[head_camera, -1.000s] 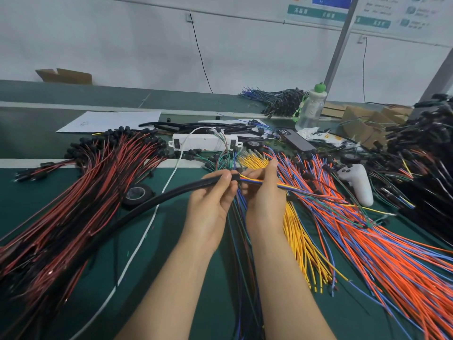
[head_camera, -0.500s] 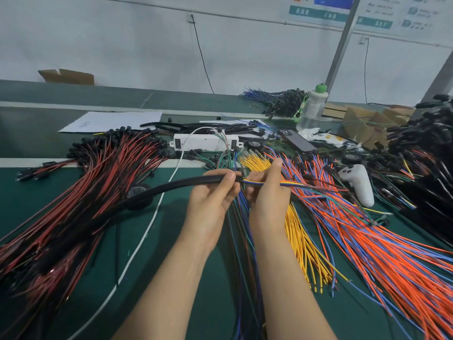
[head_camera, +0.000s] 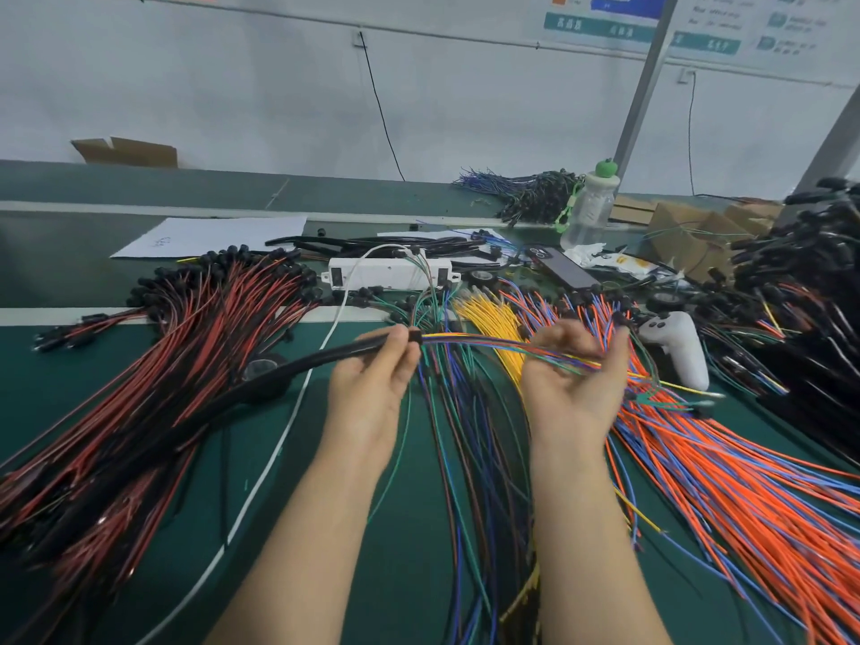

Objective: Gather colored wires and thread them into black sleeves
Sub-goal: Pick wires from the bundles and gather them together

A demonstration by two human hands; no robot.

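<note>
Legible text: none; every marking below is too blurred or too small to read.
Left wall poster: white printed sheet (head_camera: 605, 14) carrying an orange block, a blue block and a teal band of white characters.
Right wall poster: white printed sheet (head_camera: 763, 25) beyond the grey post, with rows of dark lines, teal icons and a teal band of white characters.
Paper sheet: white paper (head_camera: 209, 235) lying on the green bench, with a faint handwritten mark near its left corner.
Packet: white-and-yellow wrapper (head_camera: 623, 263) beside the clear bottle, with small print.
</note>
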